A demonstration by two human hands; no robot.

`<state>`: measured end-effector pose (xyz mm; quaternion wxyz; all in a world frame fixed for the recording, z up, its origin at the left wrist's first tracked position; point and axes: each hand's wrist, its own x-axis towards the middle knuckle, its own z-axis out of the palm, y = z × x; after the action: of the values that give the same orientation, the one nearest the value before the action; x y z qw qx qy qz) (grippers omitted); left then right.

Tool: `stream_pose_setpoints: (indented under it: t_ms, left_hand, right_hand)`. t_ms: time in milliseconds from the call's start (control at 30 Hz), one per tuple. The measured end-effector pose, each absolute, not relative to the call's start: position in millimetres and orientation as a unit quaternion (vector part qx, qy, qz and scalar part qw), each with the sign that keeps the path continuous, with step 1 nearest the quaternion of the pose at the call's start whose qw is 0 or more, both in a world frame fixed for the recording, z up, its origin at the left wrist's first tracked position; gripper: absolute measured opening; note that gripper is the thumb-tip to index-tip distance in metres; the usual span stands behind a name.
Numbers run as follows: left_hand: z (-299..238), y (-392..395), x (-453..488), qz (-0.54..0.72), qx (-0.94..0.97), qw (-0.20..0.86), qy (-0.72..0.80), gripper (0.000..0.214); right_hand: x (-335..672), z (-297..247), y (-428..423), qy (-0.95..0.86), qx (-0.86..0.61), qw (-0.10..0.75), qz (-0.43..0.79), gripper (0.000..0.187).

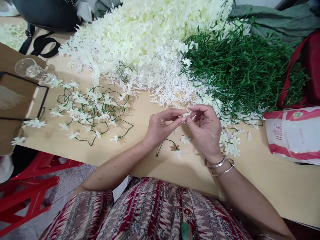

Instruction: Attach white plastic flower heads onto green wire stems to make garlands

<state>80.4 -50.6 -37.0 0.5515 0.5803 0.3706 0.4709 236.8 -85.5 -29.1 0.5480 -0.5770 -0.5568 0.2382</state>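
Over the wooden table (275, 186), my left hand (160, 128) and my right hand (206, 128) meet fingertip to fingertip. Both pinch a small white artificial flower (186, 114) between them. A thin green stem (166, 144) hangs down from under my left hand, with two white flowers on it lying on the table below. My right wrist wears two silver bangles (220, 166). A big heap of loose white flowers (150, 43) lies just beyond my hands.
A pile of green plastic stems (240, 70) lies at the back right. Finished stems with flowers (92, 110) spread at the left. A clear plastic cup (32, 70) lies tipped, a red-and-white bag (295, 133) sits at the right, red stools (30, 190) stand below left.
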Motion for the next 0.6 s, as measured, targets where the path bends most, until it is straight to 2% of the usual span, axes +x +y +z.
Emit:
stream_pose_setpoints:
  t_ms: [67,167,233,600]
  left_hand:
    - [-35.0,-50.5,79.1,0.48,0.616,0.508,0.364,0.028]
    - [-33.3,-50.1,78.1,0.497,0.65,0.456,0.352,0.024]
    - [-33.8,-50.3,78.3,0.501,0.66,0.438,0.349,0.024]
    - [-36.9,-54.6,78.9,0.533,0.581,0.495,0.365,0.023]
  right_hand:
    - [239.0,-29.4,-84.0,-0.568,-0.559,0.551,0.247,0.023]
    - [239.8,-28.0,-83.3,-0.594,-0.532,0.56,0.226,0.009]
    - [239.0,-26.6,-83.9,-0.6,-0.527,0.566,0.204,0.009]
    - [234.5,-23.5,-87.2,-0.693,-0.483,0.532,0.053,0.02]
